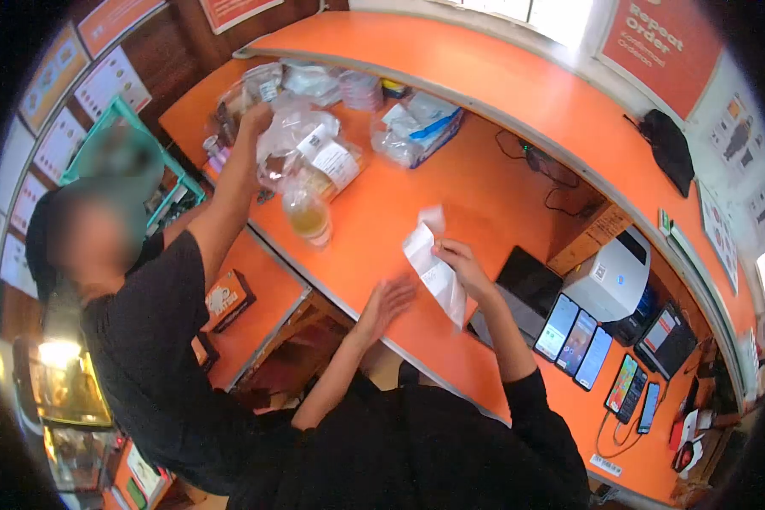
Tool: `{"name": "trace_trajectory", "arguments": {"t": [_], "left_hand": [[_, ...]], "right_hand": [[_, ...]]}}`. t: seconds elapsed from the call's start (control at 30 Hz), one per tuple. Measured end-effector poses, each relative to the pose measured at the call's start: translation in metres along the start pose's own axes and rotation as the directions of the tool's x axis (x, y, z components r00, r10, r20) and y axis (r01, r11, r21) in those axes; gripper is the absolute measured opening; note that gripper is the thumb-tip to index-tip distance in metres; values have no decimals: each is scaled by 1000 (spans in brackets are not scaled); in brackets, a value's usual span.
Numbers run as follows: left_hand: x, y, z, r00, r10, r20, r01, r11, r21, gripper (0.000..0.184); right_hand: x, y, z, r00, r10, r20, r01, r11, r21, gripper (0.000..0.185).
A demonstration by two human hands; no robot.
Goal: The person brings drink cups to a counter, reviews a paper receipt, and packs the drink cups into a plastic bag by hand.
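My right hand (461, 262) pinches a long white paper slip (436, 276) above the orange counter (374, 246). The slip hangs down with a fold at its top. To its left, my left hand (388, 304) is open with its fingers spread, close to the slip but apart from it. Farther left on the counter stands a plastic cup (308, 223) with a yellowish drink. Behind the cup lies a clear plastic bag (291, 140) with a white printed label (333, 160).
A co-worker (157, 340) at the left reaches toward the bags. Several phones (580, 340), a white printer (610, 276) and a black tablet (665, 338) are at the right. More plastic packs (412, 127) lie near the raised shelf (484, 85). Cables run behind.
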State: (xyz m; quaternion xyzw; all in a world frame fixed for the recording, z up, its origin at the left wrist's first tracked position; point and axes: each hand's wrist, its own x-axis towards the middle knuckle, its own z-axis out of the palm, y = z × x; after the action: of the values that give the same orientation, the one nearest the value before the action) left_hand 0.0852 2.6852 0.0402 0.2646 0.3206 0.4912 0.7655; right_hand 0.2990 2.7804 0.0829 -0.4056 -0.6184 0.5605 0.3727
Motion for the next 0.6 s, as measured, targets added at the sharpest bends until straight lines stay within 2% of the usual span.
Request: {"name": "trace_trajectory", "arguments": {"t": [0.03, 0.07, 0.1, 0.13, 0.17, 0.27, 0.33, 0.37, 0.4, 0.47, 0.6], "left_hand": [[7, 10, 3, 995, -28, 98, 48, 978, -203, 59], [13, 19, 6, 979, -34, 203, 113, 914, -390, 59], [17, 31, 18, 980, -28, 199, 106, 913, -393, 59], [19, 43, 36, 990, 102, 101, -72, 962, -264, 58], [21, 55, 48, 970, 243, 22, -240, 964, -113, 59], [23, 82, 52, 935, 351, 38, -349, 936, -52, 59], [19, 90, 53, 926, 375, 51, -372, 926, -56, 61], [16, 94, 51, 933, 341, 117, -342, 940, -16, 64], [14, 97, 50, 935, 304, 181, -313, 949, 26, 67], [7, 101, 55, 922, 348, 169, -357, 934, 21, 68], [-6, 111, 63, 899, 411, 153, -420, 907, 27, 70]], "right_hand": [[-14, -10, 11, 995, 89, 43, -97, 966, 240, 19], [-28, -14, 22, 994, 90, 54, -100, 966, 239, 19], [-44, -18, 33, 982, 164, 99, -186, 935, 303, 20], [-58, -17, 42, 962, 232, 147, -270, 893, 359, 22], [-69, -10, 50, 961, 230, 151, -270, 896, 353, 22], [-97, 0, 63, 955, 238, 179, -293, 856, 427, 32], [-114, -19, 64, 879, 264, 398, -458, 704, 544, 38], [-118, -14, 69, 879, 324, 349, -475, 656, 587, 37], [-124, -12, 71, 878, 322, 354, -476, 656, 586, 37], [-134, -8, 70, 948, 263, 181, -308, 902, 303, 35], [-144, -12, 56, 935, 238, 261, -298, 929, 221, 20]]}}
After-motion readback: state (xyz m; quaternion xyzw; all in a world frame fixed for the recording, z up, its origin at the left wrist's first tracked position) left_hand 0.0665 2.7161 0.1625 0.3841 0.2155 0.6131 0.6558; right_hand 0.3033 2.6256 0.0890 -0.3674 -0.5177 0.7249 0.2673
